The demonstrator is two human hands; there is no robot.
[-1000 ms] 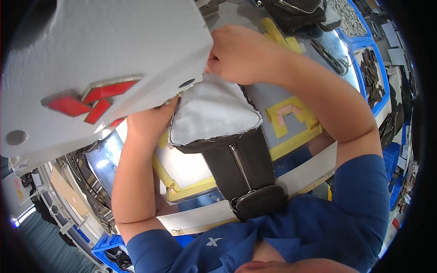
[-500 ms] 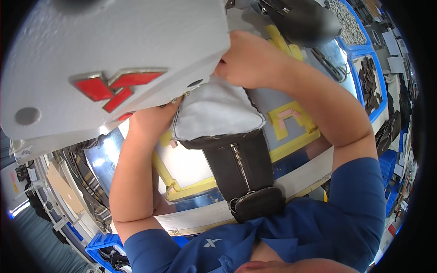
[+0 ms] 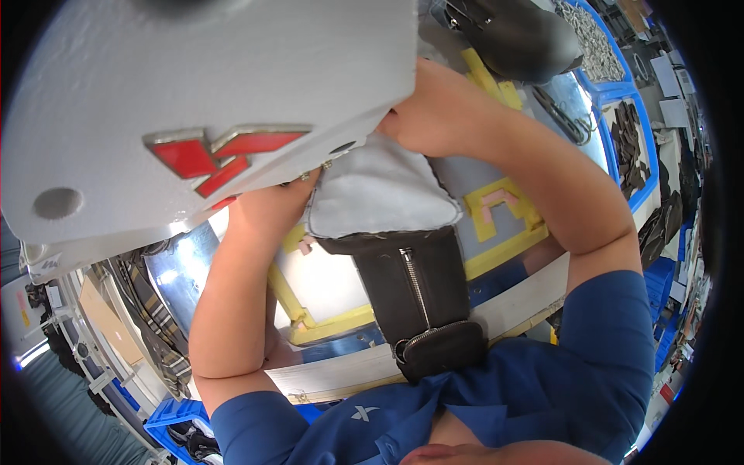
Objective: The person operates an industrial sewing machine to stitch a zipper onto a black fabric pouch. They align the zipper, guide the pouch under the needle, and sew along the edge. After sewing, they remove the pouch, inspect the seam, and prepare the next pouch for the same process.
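Observation:
A black bag piece (image 3: 387, 271) with a pale grey lining (image 3: 380, 194) turned upward runs from under the machine head toward my chest. A silver zipper (image 3: 416, 287) and a small rounded pouch (image 3: 443, 350) are on its near part. My left hand (image 3: 283, 203) is at the lining's left edge, its fingers hidden behind the machine head (image 3: 325, 70). On the far right side of the lining, my right hand (image 3: 434, 112) is curled against the bag piece, its fingertips hidden by the machine. Where the machine meets the fabric is out of sight.
Yellow tape strips (image 3: 504, 256) mark the work surface. At the right lie scissors (image 3: 562, 116) and a blue divided tray (image 3: 642, 116) with metal parts and dark pieces. A black bag (image 3: 511, 35) sits at the back. A blue crate (image 3: 167, 422) stands lower left.
The machine head appears shifted right and slightly down in the view. The bag piece and both hands also appear a little further right. The hands keep their places on the fabric.

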